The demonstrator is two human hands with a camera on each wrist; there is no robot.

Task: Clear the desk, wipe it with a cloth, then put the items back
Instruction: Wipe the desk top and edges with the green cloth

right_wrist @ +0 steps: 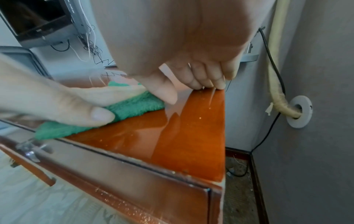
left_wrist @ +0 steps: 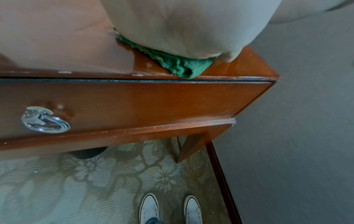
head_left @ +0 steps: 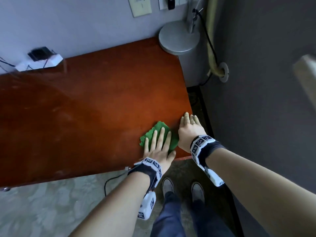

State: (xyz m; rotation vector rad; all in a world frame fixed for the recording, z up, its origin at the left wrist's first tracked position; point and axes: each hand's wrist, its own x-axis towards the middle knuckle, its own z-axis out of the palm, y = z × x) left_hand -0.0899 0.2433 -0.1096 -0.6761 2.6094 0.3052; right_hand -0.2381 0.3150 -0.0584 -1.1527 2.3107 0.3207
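Observation:
A crumpled green cloth [head_left: 158, 124] lies on the red-brown wooden desk [head_left: 94, 108] near its front right corner. My left hand [head_left: 159, 147] presses flat on the cloth with fingers spread and straight. The left wrist view shows the cloth [left_wrist: 178, 65] bunched under the palm [left_wrist: 182, 30], right at the desk's front edge. My right hand [head_left: 188, 129] holds nothing; it is beside the cloth with its fingertips [right_wrist: 220, 86] touching the desk's right edge. In the right wrist view the cloth [right_wrist: 134, 107] sits under the left hand [right_wrist: 67, 103].
A round grey lamp base [head_left: 178, 38] stands on the desk's far right corner. A white power strip [head_left: 39, 63] with a black plug sits at the back left. A grey wall and a wrapped pipe [head_left: 213, 48] border the right side. The drawer has a metal ring handle [left_wrist: 45, 121].

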